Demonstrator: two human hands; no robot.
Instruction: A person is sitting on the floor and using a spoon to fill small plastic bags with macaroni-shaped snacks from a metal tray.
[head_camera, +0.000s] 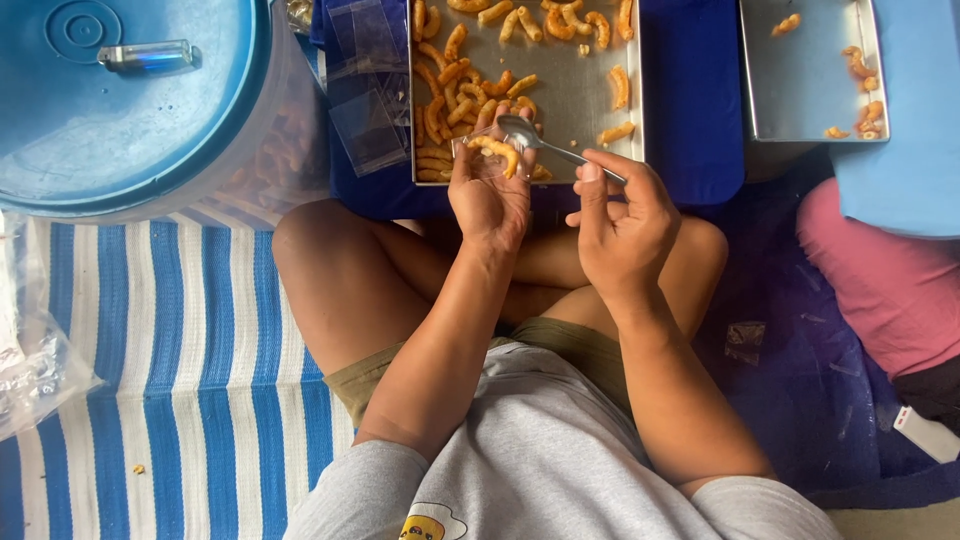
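1. The left hand (488, 195) sits at upper centre of the frame, palm up, over the near edge of the steel tray (585, 95). It cups a small clear bag (478, 152); one orange snack (497, 150) lies at the bag's mouth, its long axis running left to right with a slight curl.
2. The right hand (622, 225) is just right of the left, the two nearly touching. Its thumb and fingers (592, 172) are pinched together on the handle of a spoon (555, 147).
3. The spoon slants up and left from the right hand; its bowl rests right above the snack, at the left fingertips. So the snack lies up-left of the right fingers, a spoon's length off.
4. The left fingers are half curled, closed loosely about the bag, not flat.
5. More snacks lie heaped in the tray's left half, just beyond the left hand. A second tray (800, 90) sits at upper right, a blue lid (120, 110) at upper left.
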